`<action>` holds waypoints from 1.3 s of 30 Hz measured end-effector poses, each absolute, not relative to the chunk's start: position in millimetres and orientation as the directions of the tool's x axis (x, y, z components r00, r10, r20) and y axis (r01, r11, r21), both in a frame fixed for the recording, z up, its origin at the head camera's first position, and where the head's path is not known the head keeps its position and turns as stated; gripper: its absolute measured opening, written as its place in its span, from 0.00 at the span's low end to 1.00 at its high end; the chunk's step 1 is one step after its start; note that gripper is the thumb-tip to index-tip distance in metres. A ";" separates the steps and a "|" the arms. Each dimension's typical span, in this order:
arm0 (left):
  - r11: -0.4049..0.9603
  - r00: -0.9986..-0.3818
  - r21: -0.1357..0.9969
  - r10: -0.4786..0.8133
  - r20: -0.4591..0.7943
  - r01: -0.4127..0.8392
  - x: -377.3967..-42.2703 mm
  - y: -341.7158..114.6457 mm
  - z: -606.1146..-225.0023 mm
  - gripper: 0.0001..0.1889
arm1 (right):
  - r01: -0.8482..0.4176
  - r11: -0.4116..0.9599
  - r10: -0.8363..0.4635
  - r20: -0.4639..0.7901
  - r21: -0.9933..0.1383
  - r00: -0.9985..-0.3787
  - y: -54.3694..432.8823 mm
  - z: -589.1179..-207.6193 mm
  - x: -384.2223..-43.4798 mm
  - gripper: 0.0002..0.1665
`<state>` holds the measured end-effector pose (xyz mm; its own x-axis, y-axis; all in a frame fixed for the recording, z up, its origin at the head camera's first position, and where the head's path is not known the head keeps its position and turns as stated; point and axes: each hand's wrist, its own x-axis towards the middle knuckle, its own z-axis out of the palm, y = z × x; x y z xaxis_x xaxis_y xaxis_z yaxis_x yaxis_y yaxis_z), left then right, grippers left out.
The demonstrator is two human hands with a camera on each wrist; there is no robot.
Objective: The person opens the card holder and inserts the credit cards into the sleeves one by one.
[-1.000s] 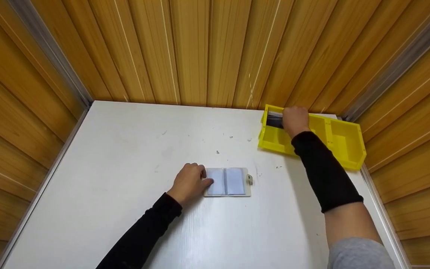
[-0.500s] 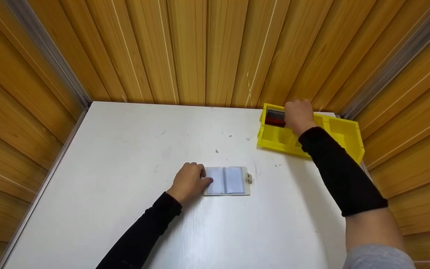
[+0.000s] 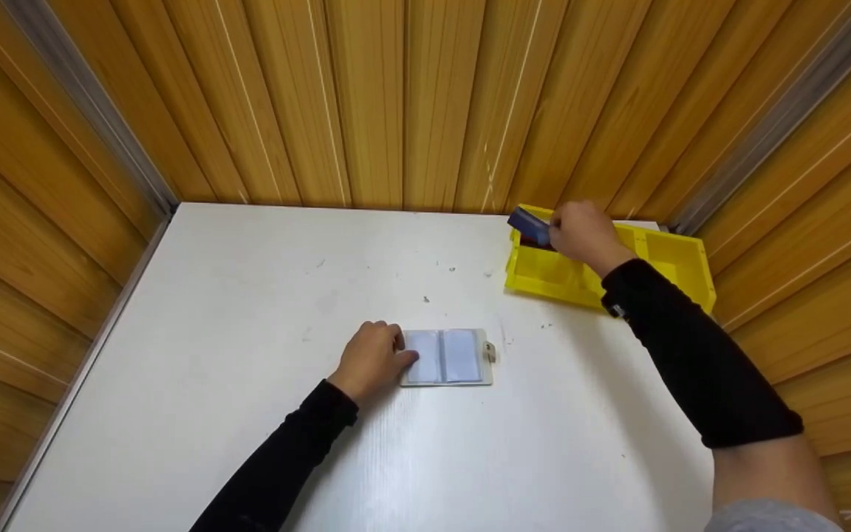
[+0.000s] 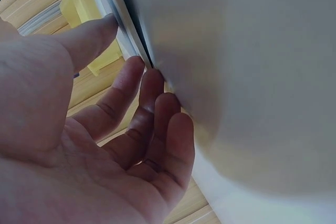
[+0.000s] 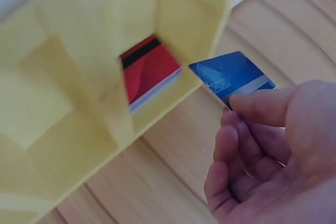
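An open card holder [image 3: 461,356] with clear sleeves and a snap tab lies on the white table. My left hand [image 3: 372,360] pinches its left edge, thumb on top; in the left wrist view the fingertips meet the holder's edge [image 4: 125,22] from the other side. At the back right, my right hand [image 3: 584,233] pinches a blue card [image 5: 231,72] with a pale stripe between thumb and fingers, over the rim of a yellow divided bin [image 3: 555,288]. Inside one bin compartment sits a stack of cards [image 5: 152,72], the top one red with a black stripe.
The bin stands in the back right corner, close to the wood-patterned back wall [image 3: 366,103]. A similar panel [image 3: 839,281] rises along the right side. Small dark marks [image 3: 426,299] dot the white table [image 3: 248,295] beyond the holder.
My right hand has come up out of the bin compartment with the blue card, uncovering the red card on the stack. My left hand stays at the card holder's edge.
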<state>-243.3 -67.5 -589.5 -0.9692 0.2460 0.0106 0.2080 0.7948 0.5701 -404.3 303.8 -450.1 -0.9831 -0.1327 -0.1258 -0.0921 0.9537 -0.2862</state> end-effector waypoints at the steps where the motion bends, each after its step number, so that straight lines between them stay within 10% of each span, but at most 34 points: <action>1: 0.794 -0.969 0.572 0.245 0.008 0.206 -243.4 -67.6 -589.5 0.14 | -0.083 0.946 -0.131 -0.135 -0.313 -0.982 300.4 -451.0 -400.7 0.20; 39: 0.793 -0.971 0.573 0.239 0.024 0.209 -243.0 -66.7 -587.3 0.14 | -0.302 0.863 -0.407 -0.203 -0.405 -0.890 213.8 -522.3 -284.0 0.14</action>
